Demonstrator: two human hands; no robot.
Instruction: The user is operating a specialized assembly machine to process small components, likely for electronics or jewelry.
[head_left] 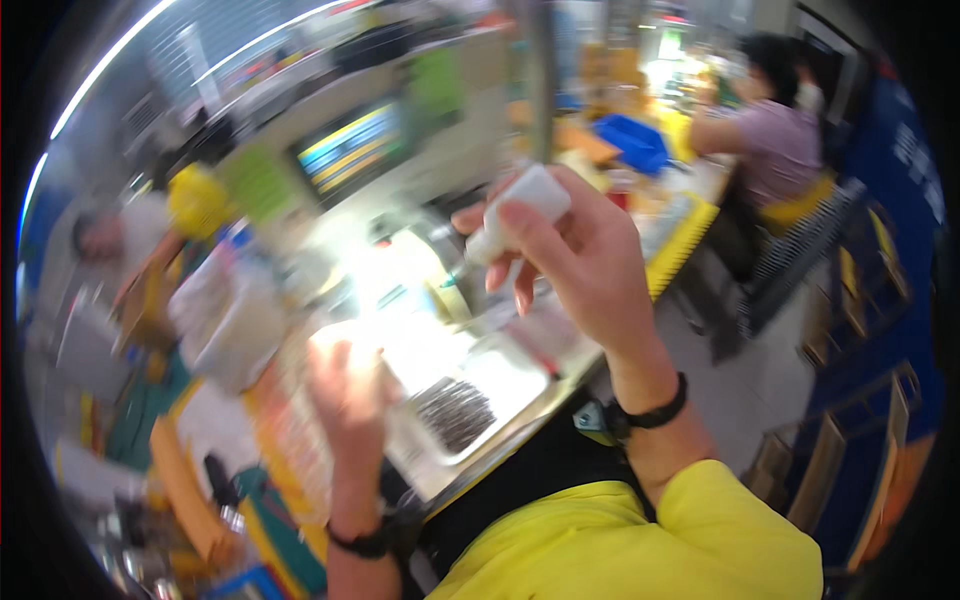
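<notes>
My right hand (pixel 590 255) is raised over the right part of the workbench, its fingers closed around a small white squeeze bottle (pixel 537 197). The bottle lies tilted, with its narrow end toward the lower left. Low over the bench on the left is my left hand (pixel 347 385), blurred and washed out by glare, so its fingers cannot be made out. Beside it stands a white tray (pixel 512 372) that has a heap of small dark thin pieces (pixel 455 412) in its near part. A strong light whitens the bench behind the tray.
A screen (pixel 350 148) is set on the panel behind the bench. White bags (pixel 228 315) bulge at the left. Farther right, a blue bin (pixel 632 143) rests on another table, where a person in a pink top (pixel 775 150) sits. Another person (pixel 140 235) is at far left. Chairs (pixel 850 440) line the right.
</notes>
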